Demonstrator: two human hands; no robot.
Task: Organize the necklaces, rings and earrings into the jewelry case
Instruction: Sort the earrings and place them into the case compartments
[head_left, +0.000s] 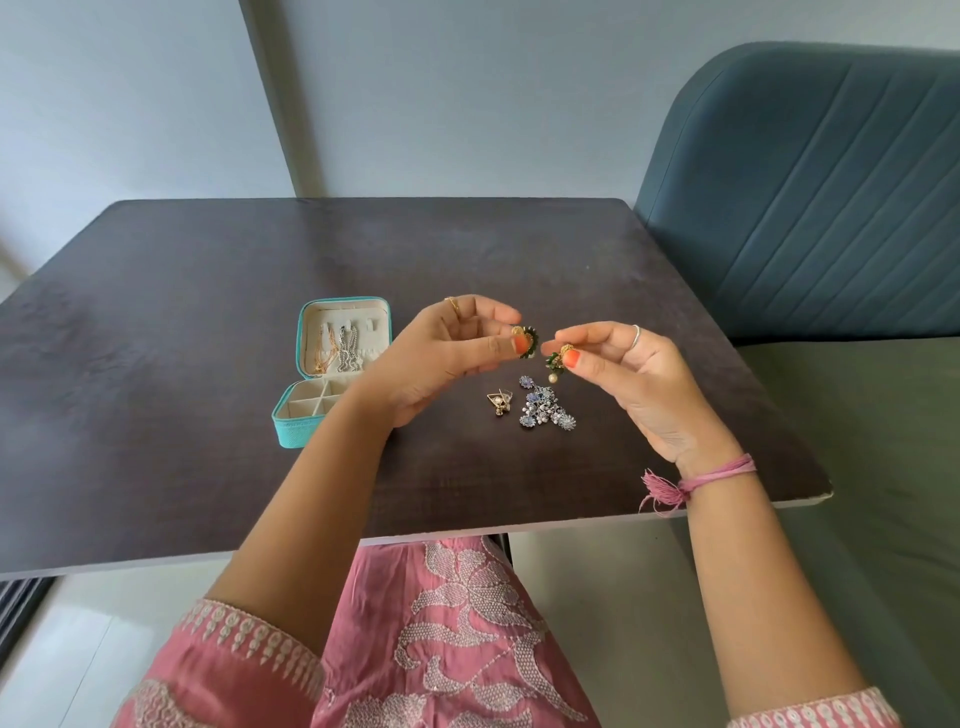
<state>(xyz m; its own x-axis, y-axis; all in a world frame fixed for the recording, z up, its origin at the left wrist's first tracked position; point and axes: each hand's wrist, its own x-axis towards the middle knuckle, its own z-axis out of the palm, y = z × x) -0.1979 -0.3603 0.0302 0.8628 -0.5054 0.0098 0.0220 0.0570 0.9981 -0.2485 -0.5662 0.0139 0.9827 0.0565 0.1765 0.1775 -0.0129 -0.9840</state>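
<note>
Your left hand (447, 353) pinches one green earring (524, 340), your right hand (623, 374) its twin (557, 358), both raised mid-worktop (208, 260). Silver earrings (545, 408) lie beneath. Left, the open case (332, 364) holds necklaces (335, 348); bare worktop stretches far.

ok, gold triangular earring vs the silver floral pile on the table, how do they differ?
The gold triangular earring is small, gold-toned and lies by itself; the silver floral earrings form a larger heap, silver with bluish flower shapes. The gold triangular earring sits nearer the jewelry case; the silver floral earrings lie right of it. Both rest loose on the table, touched by neither hand.
</note>
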